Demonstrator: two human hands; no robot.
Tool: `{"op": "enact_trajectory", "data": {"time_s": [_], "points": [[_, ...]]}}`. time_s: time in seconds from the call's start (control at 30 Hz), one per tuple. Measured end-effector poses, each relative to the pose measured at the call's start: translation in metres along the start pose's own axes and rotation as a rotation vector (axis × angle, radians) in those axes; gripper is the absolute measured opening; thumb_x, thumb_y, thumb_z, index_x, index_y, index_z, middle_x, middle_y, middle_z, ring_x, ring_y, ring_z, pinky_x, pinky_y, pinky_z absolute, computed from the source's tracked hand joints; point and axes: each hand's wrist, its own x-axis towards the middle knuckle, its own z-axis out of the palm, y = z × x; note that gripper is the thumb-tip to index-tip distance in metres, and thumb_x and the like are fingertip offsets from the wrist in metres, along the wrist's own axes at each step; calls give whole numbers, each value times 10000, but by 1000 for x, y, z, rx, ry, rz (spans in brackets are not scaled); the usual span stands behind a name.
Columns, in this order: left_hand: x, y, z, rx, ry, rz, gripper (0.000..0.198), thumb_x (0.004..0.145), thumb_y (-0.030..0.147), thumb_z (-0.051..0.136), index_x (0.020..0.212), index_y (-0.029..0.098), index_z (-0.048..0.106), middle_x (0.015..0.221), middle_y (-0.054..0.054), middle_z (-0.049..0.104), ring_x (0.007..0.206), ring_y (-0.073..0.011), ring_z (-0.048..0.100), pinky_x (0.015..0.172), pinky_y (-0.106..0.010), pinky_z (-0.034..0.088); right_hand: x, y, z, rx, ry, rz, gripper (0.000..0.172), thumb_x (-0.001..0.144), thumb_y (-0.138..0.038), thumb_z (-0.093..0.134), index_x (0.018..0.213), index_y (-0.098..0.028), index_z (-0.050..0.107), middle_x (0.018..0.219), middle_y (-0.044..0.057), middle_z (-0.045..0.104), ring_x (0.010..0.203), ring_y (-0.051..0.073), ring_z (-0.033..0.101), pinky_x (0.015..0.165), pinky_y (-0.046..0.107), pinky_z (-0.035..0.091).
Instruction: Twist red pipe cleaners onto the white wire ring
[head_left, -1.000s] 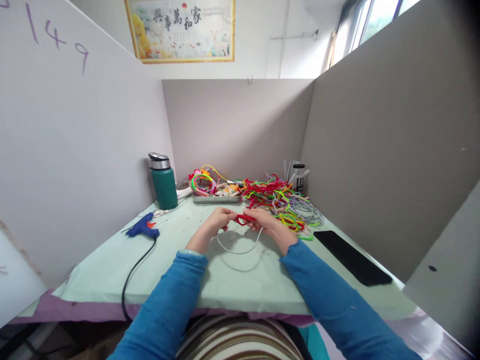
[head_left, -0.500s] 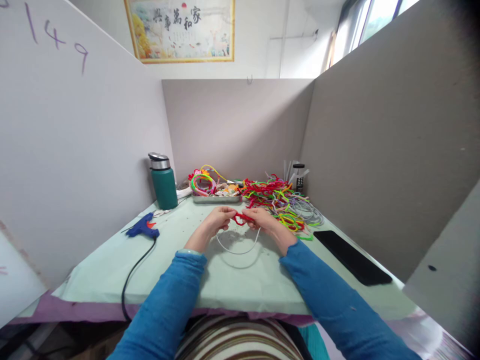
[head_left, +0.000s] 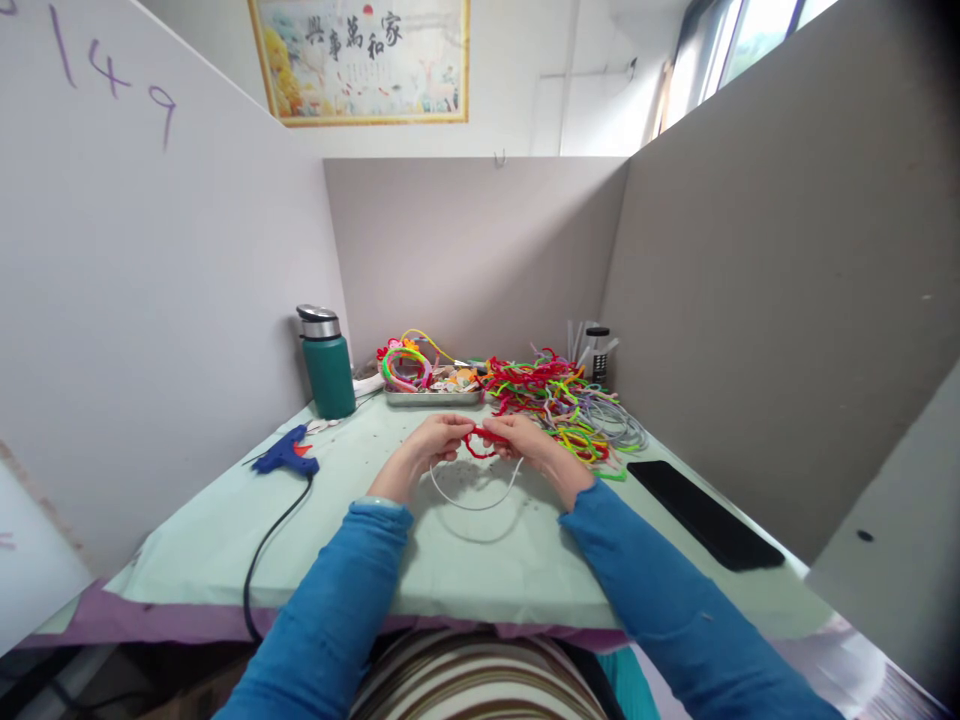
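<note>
Facing a pale green worktop, with colorful fuzzy strands heaped beyond the right hand. With a white cord curving below that and the left hand, pinching a red fuzzy strand between both hands' fingertips.

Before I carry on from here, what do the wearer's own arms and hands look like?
The left hand and right hand are both bare, without gloves. The left arm has a plain blue, long fabric sleeve, with a thin pale band at its wrist, either bracelet or cuff edge. The right arm's matching blue fabric sleeve bears a small pale speck.
</note>
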Motion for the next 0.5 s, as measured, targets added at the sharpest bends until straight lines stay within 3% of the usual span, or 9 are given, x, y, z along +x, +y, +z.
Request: {"op": "enact_trajectory", "data": {"time_s": [0.33, 0.5], "points": [[-2, 2, 2, 10, -44, -35, 248, 704, 335, 675, 826, 165, 542, 456, 108, 300, 370, -23, 196, 401, -194, 176, -3, 0, 1, -74, -100, -107, 329, 676, -427, 717, 811, -135, 645, 588, -21, 564, 448, 54, 427, 423, 188, 321], [-3, 0, 1, 23, -83, 10, 292, 679, 185, 640, 954, 179, 542, 475, 111, 343, 374, -31, 258, 424, -190, 290, 0, 2, -1, -59, -26, -81, 308, 670, -418, 706, 801, -152, 625, 634, -18, 578, 438, 51, 426, 407, 191, 314]]}}
